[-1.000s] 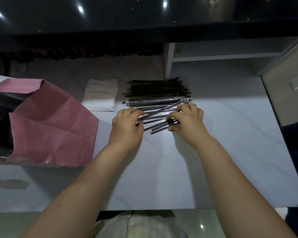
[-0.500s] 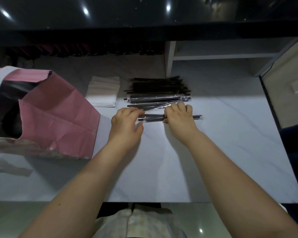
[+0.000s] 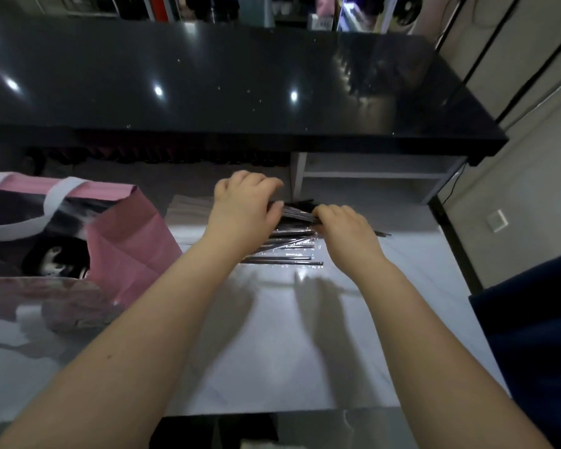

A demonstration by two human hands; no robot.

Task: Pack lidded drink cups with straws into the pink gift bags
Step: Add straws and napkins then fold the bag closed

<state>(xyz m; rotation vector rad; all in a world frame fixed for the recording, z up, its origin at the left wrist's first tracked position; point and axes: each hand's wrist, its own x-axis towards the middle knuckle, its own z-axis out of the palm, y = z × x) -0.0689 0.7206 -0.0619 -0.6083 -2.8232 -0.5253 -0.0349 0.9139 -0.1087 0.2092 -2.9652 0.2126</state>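
A small bundle of wrapped straws (image 3: 300,214) hangs just above the loose straw pile (image 3: 285,251), left hand (image 3: 243,205) and right hand (image 3: 344,228) each curled round one end. Their slick, crinkly film probably slides, so squaring the ends and gripping evenly would help. The creased pink gift bag (image 3: 127,244) gapes open at the left on the glossy marble table (image 3: 289,335).

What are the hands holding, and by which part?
A small bundle of wrapped straws: the left hand grips its left end, and the right hand grips it farther right.
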